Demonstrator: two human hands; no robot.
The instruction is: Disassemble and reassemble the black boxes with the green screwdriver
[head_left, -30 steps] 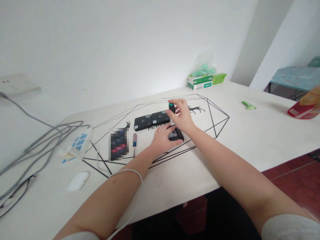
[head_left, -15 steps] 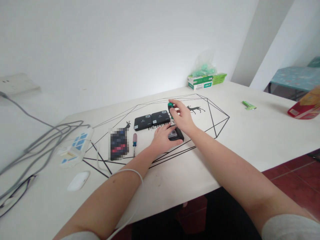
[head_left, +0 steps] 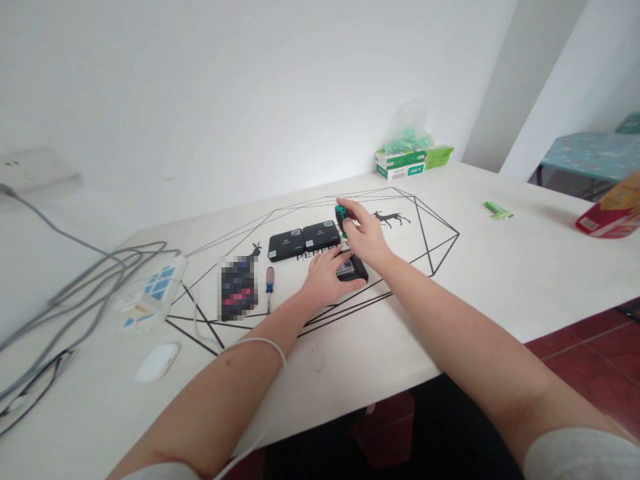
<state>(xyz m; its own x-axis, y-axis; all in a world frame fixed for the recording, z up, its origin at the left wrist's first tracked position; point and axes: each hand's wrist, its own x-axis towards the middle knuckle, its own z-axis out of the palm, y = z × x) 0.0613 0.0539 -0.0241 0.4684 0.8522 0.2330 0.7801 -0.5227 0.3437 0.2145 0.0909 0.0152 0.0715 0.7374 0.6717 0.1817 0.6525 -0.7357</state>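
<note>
My right hand (head_left: 367, 232) is closed round the green and black handle of a screwdriver (head_left: 341, 215), which stands nearly upright. Its shaft points down at a black box-like device (head_left: 358, 272) on the table; the tip is too small to make out. My left hand (head_left: 330, 275) grips that device, thumb along the near edge and fingers at the far side. A pale label shows on the device between my hands. Just beyond, to the left, two similar flat black devices (head_left: 287, 245) lie side by side. A second screwdriver (head_left: 270, 283), with a purplish and blue handle, lies left of my left hand.
A pixelated dark item (head_left: 239, 290) lies left on the white table (head_left: 480, 280). Further left are a power strip (head_left: 160, 283), grey cables (head_left: 103, 267), a white case (head_left: 157, 361) and glasses (head_left: 37, 387). Green boxes (head_left: 400, 160) stand by the wall, a red package (head_left: 607, 217) far right.
The screwdriver's handle and my right fingers have shifted very slightly to the left. My left hand and the device have stayed in place.
</note>
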